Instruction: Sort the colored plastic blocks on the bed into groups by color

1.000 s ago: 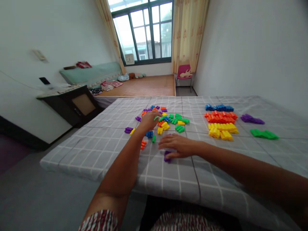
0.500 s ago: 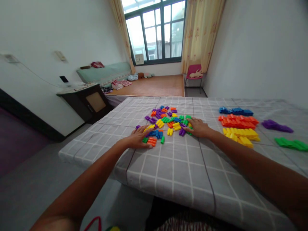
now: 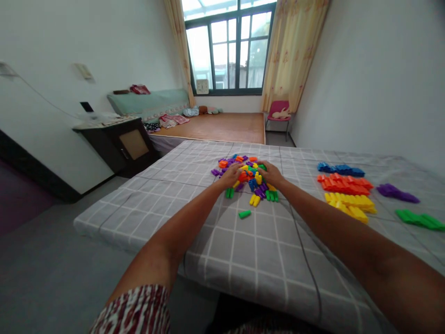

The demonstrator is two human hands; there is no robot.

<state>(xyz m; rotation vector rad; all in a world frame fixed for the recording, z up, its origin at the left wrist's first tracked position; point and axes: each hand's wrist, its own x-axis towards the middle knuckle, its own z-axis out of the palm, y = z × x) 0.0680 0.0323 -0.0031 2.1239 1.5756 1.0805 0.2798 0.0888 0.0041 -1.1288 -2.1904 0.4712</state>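
On the grey checked cloth lies a heap of small plastic pieces in purple, orange, yellow, blue and green. My left hand rests against the heap's left side, its fingers partly hidden among the pieces. At the right side my right hand touches the heap, fingertips over green and yellow pieces. Whether either hand grips a piece cannot be made out. A single green piece lies nearer the front, below a yellow piece. Green pieces are beside my right wrist.
Sorted rows lie at the right: blue, orange, yellow, purple and green. Beyond are a wooden-topped bed, a red chair and a dark cabinet.
Both hands have moved closer together, the left one to the right and away from me. The pieces between them are bunched into a tighter pile, and one green piece lies apart in front.
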